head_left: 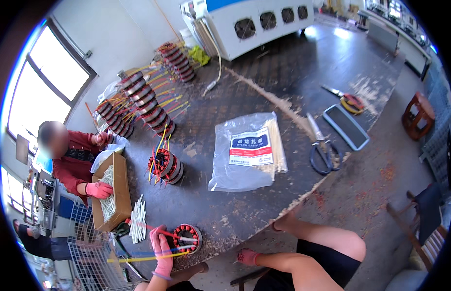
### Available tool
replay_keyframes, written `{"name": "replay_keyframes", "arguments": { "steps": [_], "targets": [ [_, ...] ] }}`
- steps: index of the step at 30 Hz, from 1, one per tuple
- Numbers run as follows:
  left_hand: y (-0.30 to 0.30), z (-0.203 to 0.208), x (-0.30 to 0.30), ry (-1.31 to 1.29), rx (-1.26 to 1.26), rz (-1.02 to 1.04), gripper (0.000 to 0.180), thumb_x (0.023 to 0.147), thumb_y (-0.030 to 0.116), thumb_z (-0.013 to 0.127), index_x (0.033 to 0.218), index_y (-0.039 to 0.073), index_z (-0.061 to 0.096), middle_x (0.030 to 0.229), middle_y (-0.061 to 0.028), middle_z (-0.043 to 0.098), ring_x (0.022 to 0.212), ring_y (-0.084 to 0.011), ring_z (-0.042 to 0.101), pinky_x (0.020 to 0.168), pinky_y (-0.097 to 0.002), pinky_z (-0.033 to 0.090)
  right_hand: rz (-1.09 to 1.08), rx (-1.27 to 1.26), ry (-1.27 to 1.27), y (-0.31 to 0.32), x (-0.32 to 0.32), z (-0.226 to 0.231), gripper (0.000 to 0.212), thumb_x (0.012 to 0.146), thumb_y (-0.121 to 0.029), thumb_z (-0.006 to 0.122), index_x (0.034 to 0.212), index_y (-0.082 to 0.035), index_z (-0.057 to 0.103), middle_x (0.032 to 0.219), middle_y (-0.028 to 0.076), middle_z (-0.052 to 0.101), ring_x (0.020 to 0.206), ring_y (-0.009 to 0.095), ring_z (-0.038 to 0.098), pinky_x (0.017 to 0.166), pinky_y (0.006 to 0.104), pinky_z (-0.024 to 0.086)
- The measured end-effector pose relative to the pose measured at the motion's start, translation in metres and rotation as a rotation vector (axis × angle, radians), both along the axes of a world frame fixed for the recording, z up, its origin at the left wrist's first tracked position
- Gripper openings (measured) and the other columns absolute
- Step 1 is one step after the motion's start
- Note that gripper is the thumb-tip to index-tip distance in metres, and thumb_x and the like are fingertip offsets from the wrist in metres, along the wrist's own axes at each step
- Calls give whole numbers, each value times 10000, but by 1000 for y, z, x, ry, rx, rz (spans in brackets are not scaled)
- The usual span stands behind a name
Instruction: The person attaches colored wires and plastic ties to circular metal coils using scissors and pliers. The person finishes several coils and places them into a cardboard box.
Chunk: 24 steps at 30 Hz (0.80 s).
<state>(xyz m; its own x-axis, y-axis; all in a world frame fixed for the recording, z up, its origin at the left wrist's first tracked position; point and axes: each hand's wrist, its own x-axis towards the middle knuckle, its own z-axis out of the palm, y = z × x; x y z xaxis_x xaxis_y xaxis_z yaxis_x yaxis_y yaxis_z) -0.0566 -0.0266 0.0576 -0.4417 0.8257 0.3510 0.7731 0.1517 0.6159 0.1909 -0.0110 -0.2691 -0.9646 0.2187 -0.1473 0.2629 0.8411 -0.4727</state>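
Note:
A ring-shaped motor stator (198, 241) with red-wrapped coils lies near the table's front edge. White sleeves cover the ends of some of its leads. My left hand (162, 254), in a pink glove, is beside it, fingers pressed together around its lead wires. Red, blue and yellow leads run leftward past that hand; the exact grip on each is hard to make out. Off the table edge, above my lap, my gloved right hand (248, 257) has its fingers curled in. Anything inside them is hidden. Loose white sleeves (137, 220) lie just beyond my left hand.
Farther in stand a short stator stack (168, 167) and taller stacks (147, 102). A bag of cable ties (247, 153), scissors (322, 153), a phone (346, 127) and red-handled cutters (351, 103) lie rightward. At left a co-worker's gloved hand (100, 190) reaches into a cardboard box (121, 196).

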Motion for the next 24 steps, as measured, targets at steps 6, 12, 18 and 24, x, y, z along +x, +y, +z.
{"name": "replay_keyframes", "arguments": {
  "steps": [6, 12, 18, 24],
  "targets": [
    [2, -2, 5, -120, 146, -109, 297, 1037, 204, 437, 1235, 3, 533, 1161, -96, 503, 907, -177, 539, 874, -321, 456, -54, -464, 24, 29, 64, 143, 295, 849, -143, 631, 1102, -12, 556, 957, 185, 643, 881, 328, 654, 783, 426, 525],
    [-14, 33, 33, -243, 357, -277, 450, 872, -42, 535, 1318, 7, 496, 1175, -95, 482, 836, -116, 551, 742, -247, 481, -328, -935, 317, 28, 99, 367, 416, 880, -109, 649, 1282, -57, 558, 919, 49, 615, 857, 147, 604, 751, 306, 495],
    [0, 92, 59, -302, 304, -434, 265, 912, -1, 619, 1177, 4, 638, 1063, -77, 583, 847, -104, 619, 715, -248, 515, -389, -723, 681, 35, 53, 483, 196, 839, -65, 710, 1035, -61, 709, 978, 34, 591, 897, 112, 559, 780, 278, 459],
    [-16, 98, 62, -312, 338, -416, 173, 892, 56, 661, 1063, 47, 679, 937, -81, 693, 762, -230, 675, 667, -324, 534, -510, -797, 925, 35, -1, 542, 120, 953, -23, 594, 1063, -5, 637, 929, 32, 670, 716, 54, 583, 642, 198, 474]
  ]
}}
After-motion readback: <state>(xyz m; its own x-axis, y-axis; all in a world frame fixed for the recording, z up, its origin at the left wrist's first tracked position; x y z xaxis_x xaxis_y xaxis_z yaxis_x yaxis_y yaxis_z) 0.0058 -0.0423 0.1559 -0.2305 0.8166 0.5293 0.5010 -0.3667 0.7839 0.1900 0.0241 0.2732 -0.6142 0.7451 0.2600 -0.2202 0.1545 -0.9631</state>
